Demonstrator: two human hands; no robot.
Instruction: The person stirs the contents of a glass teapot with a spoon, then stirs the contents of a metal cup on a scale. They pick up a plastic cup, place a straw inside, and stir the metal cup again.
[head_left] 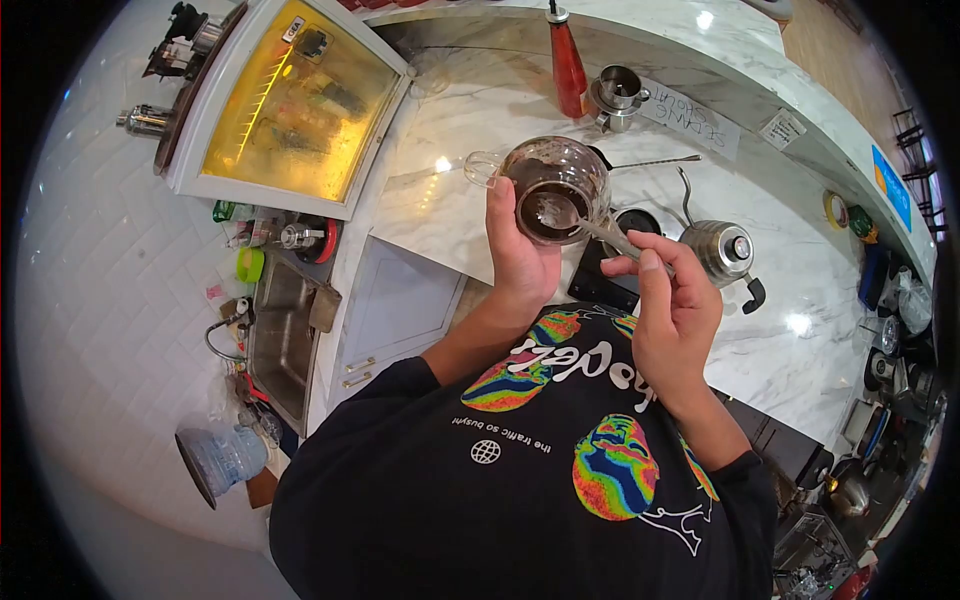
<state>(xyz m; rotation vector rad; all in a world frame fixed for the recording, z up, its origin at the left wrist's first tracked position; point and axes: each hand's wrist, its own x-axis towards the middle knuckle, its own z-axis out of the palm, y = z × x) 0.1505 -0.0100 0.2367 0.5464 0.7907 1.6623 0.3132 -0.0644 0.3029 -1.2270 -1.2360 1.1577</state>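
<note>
My left hand [522, 250] grips a clear glass coffee server [588, 160] with a glass handle, tilted so its mouth faces me. Dark brown residue, like coffee, coats the inside. In my right hand [675, 300] is a metal spoon [612, 238], pinched by its handle, with its far end inside the server's mouth. Just beyond the right hand stands a steel gooseneck kettle [718, 250]. Beneath the server and spoon a black device [600, 275], perhaps a scale, is partly hidden on the counter.
A red bottle [567, 70] and steel cups [618, 95] stand at the back of the marble counter [450, 150]. A long-handled stirrer [655, 161] lies behind the server. On the left are a lit glass-door cabinet [300, 110] and a sink [280, 335]. Crowded equipment lines the right edge.
</note>
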